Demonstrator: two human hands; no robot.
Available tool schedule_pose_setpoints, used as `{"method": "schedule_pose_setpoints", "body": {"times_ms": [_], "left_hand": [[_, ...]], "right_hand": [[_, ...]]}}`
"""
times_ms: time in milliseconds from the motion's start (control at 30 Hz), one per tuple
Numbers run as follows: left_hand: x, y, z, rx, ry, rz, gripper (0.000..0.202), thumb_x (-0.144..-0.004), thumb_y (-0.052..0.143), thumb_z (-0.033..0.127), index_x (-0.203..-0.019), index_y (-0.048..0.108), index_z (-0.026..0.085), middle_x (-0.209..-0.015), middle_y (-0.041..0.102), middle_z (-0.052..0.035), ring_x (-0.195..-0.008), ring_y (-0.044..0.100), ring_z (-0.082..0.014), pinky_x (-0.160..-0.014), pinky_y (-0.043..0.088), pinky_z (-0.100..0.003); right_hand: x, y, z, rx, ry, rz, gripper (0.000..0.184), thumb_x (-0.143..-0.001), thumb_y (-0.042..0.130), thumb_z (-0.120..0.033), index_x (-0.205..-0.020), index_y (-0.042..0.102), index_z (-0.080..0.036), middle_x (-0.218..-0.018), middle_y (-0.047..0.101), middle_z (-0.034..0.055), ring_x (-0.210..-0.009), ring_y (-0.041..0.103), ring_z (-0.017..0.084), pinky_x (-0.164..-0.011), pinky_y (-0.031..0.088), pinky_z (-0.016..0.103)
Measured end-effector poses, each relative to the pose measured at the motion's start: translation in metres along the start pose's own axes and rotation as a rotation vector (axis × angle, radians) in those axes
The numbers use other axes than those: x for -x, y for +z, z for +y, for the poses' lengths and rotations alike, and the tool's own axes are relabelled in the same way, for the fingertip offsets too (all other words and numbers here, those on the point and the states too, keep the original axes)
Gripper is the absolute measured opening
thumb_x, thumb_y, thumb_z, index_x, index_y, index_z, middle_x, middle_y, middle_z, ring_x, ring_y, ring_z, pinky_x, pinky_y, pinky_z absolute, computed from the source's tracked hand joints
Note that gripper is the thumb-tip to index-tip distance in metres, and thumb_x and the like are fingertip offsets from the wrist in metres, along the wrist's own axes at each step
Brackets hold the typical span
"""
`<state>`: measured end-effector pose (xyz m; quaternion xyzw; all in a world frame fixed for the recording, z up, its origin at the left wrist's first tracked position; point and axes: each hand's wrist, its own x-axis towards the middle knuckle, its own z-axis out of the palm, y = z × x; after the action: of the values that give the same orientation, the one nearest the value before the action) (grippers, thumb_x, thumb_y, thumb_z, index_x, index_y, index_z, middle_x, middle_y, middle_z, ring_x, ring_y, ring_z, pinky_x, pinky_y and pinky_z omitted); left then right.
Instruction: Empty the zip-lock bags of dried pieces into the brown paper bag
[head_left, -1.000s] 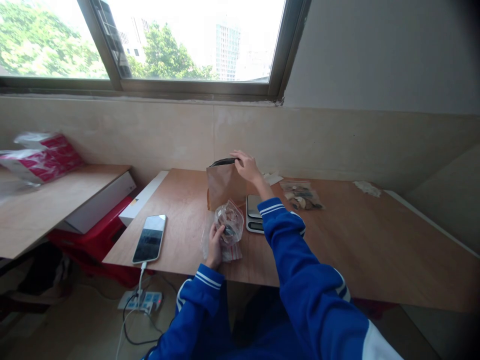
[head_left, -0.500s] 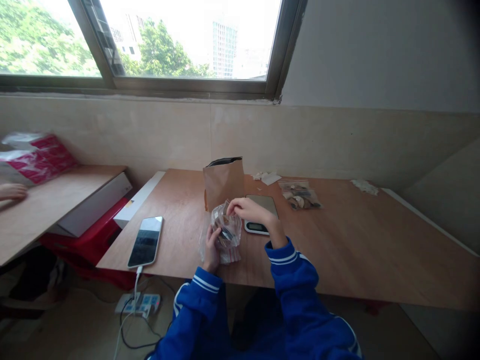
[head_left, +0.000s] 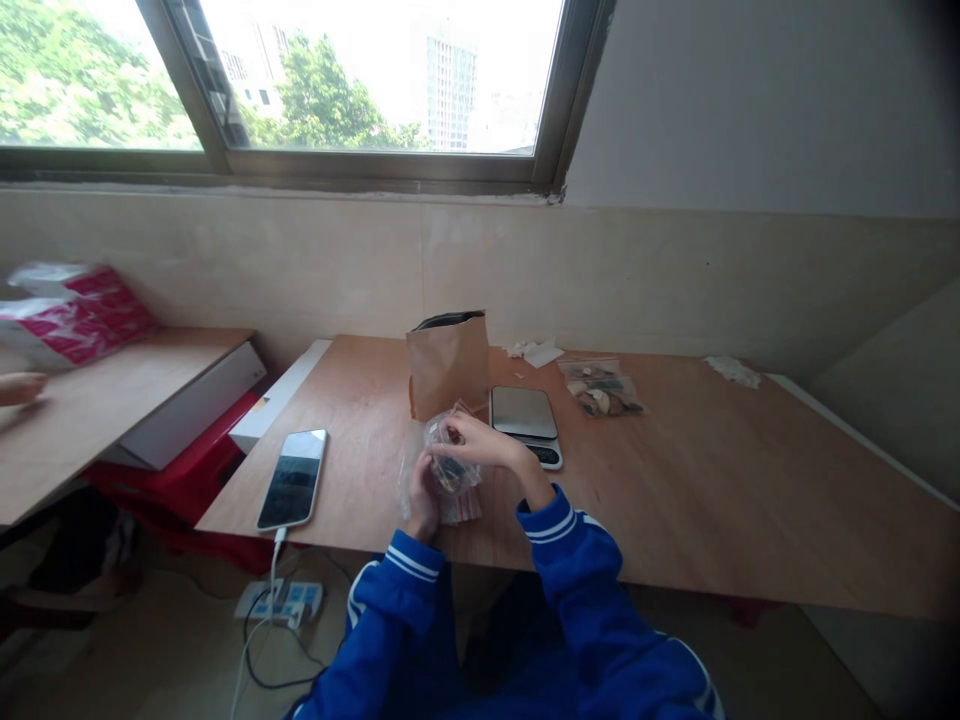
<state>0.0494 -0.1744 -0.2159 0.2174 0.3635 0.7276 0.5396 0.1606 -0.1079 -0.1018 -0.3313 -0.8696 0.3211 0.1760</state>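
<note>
Far left, I'm seeing another person's hand (head_left: 19, 388) resting on the side table (head_left: 127, 420), with a pink-and-white package (head_left: 75, 315) sitting at that table's back edge. A white box (head_left: 191, 415) is sitting under the table's right edge, a red plastic item (head_left: 169, 452) is showing below it, and a power strip (head_left: 279, 602) is lying on the floor. A white cable (head_left: 274, 570) is running from the strip up over the front edge of the plywood tabletop (head_left: 712, 480) into a smartphone (head_left: 292, 479), which is lying near the front-left corner. A long white box (head_left: 277, 392) is lying along the tabletop's left edge.

Near the front edge, my operator's left hand (head_left: 424, 497) is curled around the lower part of a clear plastic bag (head_left: 454, 462), and the right hand (head_left: 484, 442) is pinching its upper part between thumb and fingers. Both hands are closed on the bag, and dark contents are showing inside. Behind them, a kraft paper bag (head_left: 448, 365) is standing upright near the back edge, just beside a digital kitchen scale (head_left: 525, 425). Further right, a zip bag of brown pieces (head_left: 600, 388) and paper scraps (head_left: 733, 372) are lying near the back edge. Above, a tiled wall (head_left: 637, 270) is rising to a window (head_left: 360, 90) showing trees and a tower block.
</note>
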Motion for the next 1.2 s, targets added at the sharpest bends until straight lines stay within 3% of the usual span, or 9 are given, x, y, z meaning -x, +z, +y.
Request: {"method": "schedule_pose_setpoints", "body": {"times_ms": [200,333,667,833,1033,1200], "left_hand": [[-0.001,-0.003,0.000,-0.065,0.032,-0.038,0.026,-0.072,0.072,0.034,-0.093,0.072,0.018,-0.099,0.072,-0.0065,-0.098,0.066,-0.0231,-0.088,0.050,-0.033],[0.000,0.002,0.003,-0.025,-0.001,0.032,0.027,-0.070,0.075,0.035,-0.090,0.070,0.018,-0.094,0.073,-0.0051,-0.089,0.067,-0.0207,-0.082,0.050,-0.031],[-0.005,-0.003,-0.001,-0.026,0.002,0.125,0.040,-0.070,0.077,0.042,-0.098,0.062,0.018,-0.086,0.068,-0.0006,-0.078,0.065,-0.0138,-0.077,0.049,-0.027],[-0.005,-0.002,0.000,0.037,-0.017,0.133,0.038,-0.072,0.077,0.039,-0.100,0.062,0.018,-0.093,0.068,-0.0033,-0.086,0.065,-0.0156,-0.082,0.049,-0.029],[-0.005,0.000,0.002,0.049,-0.043,0.169,0.037,-0.072,0.076,0.034,-0.103,0.063,0.020,-0.105,0.069,-0.0054,-0.099,0.066,-0.0199,-0.087,0.051,-0.032],[0.001,0.009,0.012,0.099,-0.107,0.055,0.032,-0.083,0.066,0.038,-0.108,0.067,0.019,-0.115,0.069,-0.0096,-0.107,0.064,-0.0218,-0.091,0.051,-0.033]], "right_hand": [[0.000,0.009,0.005,-0.075,-0.008,0.044,0.019,-0.077,0.072,-0.026,-0.085,0.057,-0.018,-0.084,0.057,-0.0002,-0.076,0.054,0.015,-0.070,0.043,0.027],[-0.001,0.009,0.004,-0.111,0.006,0.088,0.010,-0.082,0.062,-0.017,-0.083,0.053,-0.019,-0.081,0.058,-0.0011,-0.075,0.056,0.015,-0.070,0.043,0.026],[-0.003,0.009,-0.001,-0.123,-0.055,0.179,0.015,-0.080,0.057,-0.006,-0.089,0.062,-0.017,-0.098,0.068,0.0067,-0.094,0.063,0.020,-0.086,0.046,0.032],[-0.001,0.007,-0.006,-0.143,-0.031,0.222,0.016,-0.083,0.055,-0.008,-0.092,0.063,-0.018,-0.098,0.070,0.0061,-0.093,0.065,0.020,-0.086,0.047,0.032],[0.005,-0.017,-0.010,-0.229,-0.022,0.255,0.013,-0.086,0.054,-0.013,-0.093,0.063,-0.019,-0.094,0.071,0.0037,-0.087,0.066,0.017,-0.080,0.049,0.029],[0.000,-0.022,-0.016,-0.241,-0.069,0.226,0.017,-0.085,0.053,-0.010,-0.093,0.065,-0.019,-0.094,0.071,0.0036,-0.087,0.066,0.016,-0.080,0.050,0.028]]}}
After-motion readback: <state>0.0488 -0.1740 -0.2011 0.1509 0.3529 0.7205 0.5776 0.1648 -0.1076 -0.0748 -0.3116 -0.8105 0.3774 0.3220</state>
